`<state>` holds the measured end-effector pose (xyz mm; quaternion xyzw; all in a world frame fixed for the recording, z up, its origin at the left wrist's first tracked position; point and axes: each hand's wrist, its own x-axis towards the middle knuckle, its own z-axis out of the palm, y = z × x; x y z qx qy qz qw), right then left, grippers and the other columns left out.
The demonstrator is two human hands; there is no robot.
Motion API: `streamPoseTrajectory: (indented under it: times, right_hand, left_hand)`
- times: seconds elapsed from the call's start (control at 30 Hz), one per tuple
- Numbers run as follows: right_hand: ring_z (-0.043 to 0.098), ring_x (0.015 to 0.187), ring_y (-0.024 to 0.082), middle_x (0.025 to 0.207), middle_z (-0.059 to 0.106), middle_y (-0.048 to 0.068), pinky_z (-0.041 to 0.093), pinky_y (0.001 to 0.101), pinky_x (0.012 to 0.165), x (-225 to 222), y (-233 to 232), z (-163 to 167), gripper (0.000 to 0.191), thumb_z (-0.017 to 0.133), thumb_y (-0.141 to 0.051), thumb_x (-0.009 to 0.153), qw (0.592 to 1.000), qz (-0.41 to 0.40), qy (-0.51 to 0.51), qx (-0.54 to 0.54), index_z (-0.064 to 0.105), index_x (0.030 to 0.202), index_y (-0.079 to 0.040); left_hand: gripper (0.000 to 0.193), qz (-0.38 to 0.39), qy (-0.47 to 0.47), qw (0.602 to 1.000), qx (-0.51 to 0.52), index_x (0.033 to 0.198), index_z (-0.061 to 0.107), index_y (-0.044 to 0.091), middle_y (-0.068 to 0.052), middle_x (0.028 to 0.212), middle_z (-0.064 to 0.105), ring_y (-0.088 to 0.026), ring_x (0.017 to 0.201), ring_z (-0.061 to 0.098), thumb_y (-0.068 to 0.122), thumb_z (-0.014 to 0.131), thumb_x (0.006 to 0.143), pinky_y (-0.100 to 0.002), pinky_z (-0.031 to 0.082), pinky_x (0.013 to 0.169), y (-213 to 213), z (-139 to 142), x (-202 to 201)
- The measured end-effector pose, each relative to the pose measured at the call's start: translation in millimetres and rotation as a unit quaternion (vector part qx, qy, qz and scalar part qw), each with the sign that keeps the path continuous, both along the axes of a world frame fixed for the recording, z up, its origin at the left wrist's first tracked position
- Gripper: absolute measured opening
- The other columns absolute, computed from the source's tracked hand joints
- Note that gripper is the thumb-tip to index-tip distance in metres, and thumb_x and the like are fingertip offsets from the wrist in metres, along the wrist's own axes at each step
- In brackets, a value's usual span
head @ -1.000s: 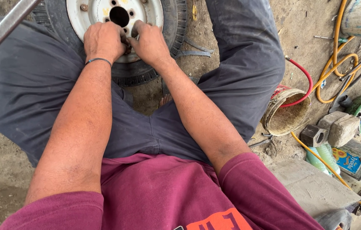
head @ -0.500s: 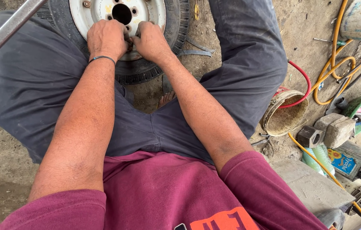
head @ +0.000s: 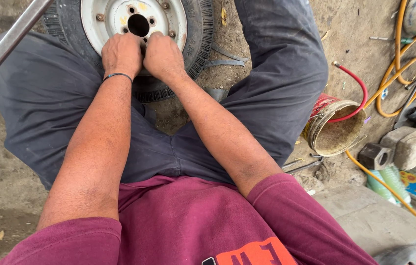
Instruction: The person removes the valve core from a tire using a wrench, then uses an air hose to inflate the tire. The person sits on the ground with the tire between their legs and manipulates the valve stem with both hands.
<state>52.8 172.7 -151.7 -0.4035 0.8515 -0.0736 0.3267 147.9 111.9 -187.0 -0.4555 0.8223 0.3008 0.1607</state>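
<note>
Painted metal rim [head: 119, 19] scuffed; rubber tyre [head: 200, 34] rough, matt; steel bar [head: 11, 39] smooth, dull sheen.

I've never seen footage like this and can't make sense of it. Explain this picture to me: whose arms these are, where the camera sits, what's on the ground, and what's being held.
The camera is worn on the person's head and looks down, so you see their own body: maroon shirt, dark trousers, both bare arms stretched forward.

The left hand, with a thin dark band on its wrist, and the right hand are pressed side by side on the white metal rim of a small wheel. Its black tyre lies on the dirt ground between the person's legs. The fingers are curled under, so whether they grip something small cannot be seen.

A metal bar slants across the upper left. To the right are a dirty bucket with a red hose running to it, yellow hoses, a stone block and some containers.
</note>
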Motion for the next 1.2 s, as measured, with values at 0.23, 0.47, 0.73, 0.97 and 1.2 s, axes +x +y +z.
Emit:
streamPoseTrajectory:
  times: [0.23, 0.47, 0.73, 0.97, 1.2]
  right_hand:
    - [0.071, 0.096, 0.046, 0.096, 0.073, 0.030, 0.056, 0.0547, 0.085, -11, 15, 0, 0.031, 0.062, -0.013, 0.084, 0.994, -0.012, -0.056, -0.091, 0.062, 0.110, 0.003]
    - [0.074, 0.093, 0.033, 0.099, 0.073, 0.012, 0.058, 0.0415, 0.081, -44, 3, 66, 0.054, 0.069, -0.044, 0.092, 0.869, -0.163, 0.010, -0.467, 0.055, 0.130, -0.006]
    - [0.061, 0.054, 0.005, 0.067, 0.063, -0.002, 0.045, 0.0243, 0.050, -176, 182, 140, 0.015, 0.071, -0.016, 0.102, 0.788, -0.256, 0.007, -0.560, 0.075, 0.090, -0.007]
    - [0.055, 0.069, 0.013, 0.073, 0.061, 0.007, 0.049, 0.0330, 0.064, -179, 376, 30, 0.025, 0.078, -0.023, 0.092, 0.796, -0.473, 0.164, -0.340, 0.066, 0.091, -0.001]
    - [0.071, 0.066, 0.022, 0.075, 0.074, 0.013, 0.055, 0.0359, 0.064, -103, 424, -61, 0.022, 0.079, -0.021, 0.084, 0.833, -0.510, 0.035, -0.210, 0.069, 0.088, -0.001]
  left_hand:
    - [0.017, -0.037, 0.040, 0.998, -0.043, 0.100, 0.079, 0.007, -0.026, 0.101, 0.073, -0.047, 0.098, 0.068, 0.011, 0.066, 0.090, -0.056, 0.054, 0.084, 0, 6, 1]
    - [0.023, -0.170, 0.067, 0.981, -0.065, 0.108, 0.079, 0.011, -0.023, 0.098, 0.074, -0.044, 0.095, 0.069, 0.025, 0.074, 0.090, -0.054, 0.054, 0.084, 21, 23, -6]
    - [0.023, -0.258, 0.077, 0.961, -0.066, 0.116, 0.079, 0.020, -0.015, 0.107, 0.075, -0.040, 0.100, 0.068, 0.023, 0.072, 0.094, -0.050, 0.054, 0.086, 32, 23, 1]
    - [0.019, -0.301, 0.044, 0.948, -0.094, 0.114, 0.077, 0.019, -0.013, 0.103, 0.074, -0.038, 0.099, 0.068, 0.025, 0.071, 0.097, -0.050, 0.054, 0.085, 33, 10, 1]
    - [0.015, -0.402, 0.017, 0.898, -0.175, 0.106, 0.073, 0.017, -0.007, 0.102, 0.073, -0.033, 0.098, 0.070, 0.013, 0.061, 0.097, -0.047, 0.056, 0.082, 36, -12, 4]
